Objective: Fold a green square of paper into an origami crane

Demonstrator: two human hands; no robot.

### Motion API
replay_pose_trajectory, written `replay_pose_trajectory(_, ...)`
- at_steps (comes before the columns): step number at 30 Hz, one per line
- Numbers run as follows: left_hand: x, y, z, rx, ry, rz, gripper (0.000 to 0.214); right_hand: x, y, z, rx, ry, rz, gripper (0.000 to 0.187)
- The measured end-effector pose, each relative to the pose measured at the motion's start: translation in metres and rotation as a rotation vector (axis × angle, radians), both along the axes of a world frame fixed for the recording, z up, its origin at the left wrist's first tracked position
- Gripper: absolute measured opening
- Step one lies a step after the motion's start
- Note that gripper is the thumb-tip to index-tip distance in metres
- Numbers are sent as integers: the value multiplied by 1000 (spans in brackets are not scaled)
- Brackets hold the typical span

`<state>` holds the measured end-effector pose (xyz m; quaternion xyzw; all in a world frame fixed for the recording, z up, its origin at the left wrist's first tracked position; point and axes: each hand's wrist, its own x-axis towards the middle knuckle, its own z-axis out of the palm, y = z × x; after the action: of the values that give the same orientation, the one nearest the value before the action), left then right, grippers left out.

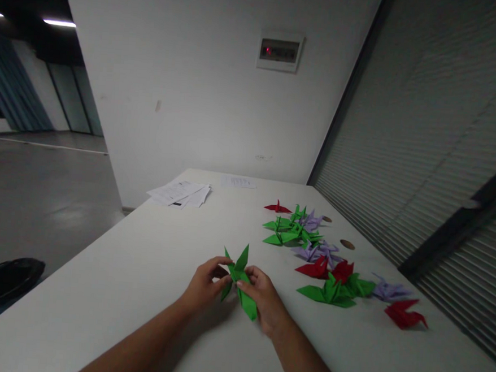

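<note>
A green origami crane (241,263) is held between my two hands, just above the near middle of the white table (149,258). My left hand (208,282) pinches its left side, thumb and fingers closed on the paper. On the other side, my right hand (263,297) grips the crane near its centre, with the thumb on top. Two pointed parts stick up and a wider flap slants down toward me. To the right of my hands lie several finished paper cranes, among them a green crane (329,292) and a red crane (405,314).
Purple cranes (311,250) and more green cranes (287,231) lie along the table's right side. Printed sheets (182,193) rest at the far left. A black bin (5,282) stands on the floor left of the table. Blinds (425,136) border the right edge.
</note>
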<state>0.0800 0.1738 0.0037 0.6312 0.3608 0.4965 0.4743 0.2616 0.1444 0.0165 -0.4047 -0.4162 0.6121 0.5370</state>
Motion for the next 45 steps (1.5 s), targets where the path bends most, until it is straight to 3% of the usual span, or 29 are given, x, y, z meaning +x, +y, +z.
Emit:
replay_pose_trajectory(7, 6, -7, 3, 87, 168, 2, 30, 8, 2, 4, 107, 8, 13, 40)
replay_pose_trajectory(11, 10, -8, 4, -56, -94, -152, 34, 9, 6, -3, 105, -16, -61, 40)
replay_pose_trajectory(15, 10, -10, 8, -370, -466, -280, 62, 8, 10, -7, 145, -23, -115, 41)
replay_pose_trajectory(18, 9, -13, 14, -500, -557, -308, 68, 8, 10, -8, 179, -52, -139, 42)
replay_pose_trajectory(21, 8, -14, 17, -506, -585, -319, 58, 9, 10, -8, 205, -112, -185, 40)
replay_pose_trajectory(27, 9, -11, 6, -436, -508, -255, 35, 10, 12, -15, 208, -226, -285, 43)
replay_pose_trajectory(35, 13, -13, 1, -254, -395, -158, 27, 10, 11, -9, 279, -451, -372, 35)
replay_pose_trajectory(41, 11, -8, -6, 146, -121, 38, 25, 4, 2, -3, 306, -648, -428, 24)
replay_pose_trajectory(45, 7, -14, -14, 364, -6, 9, 41, 3, 1, -4, 294, -681, -462, 18)
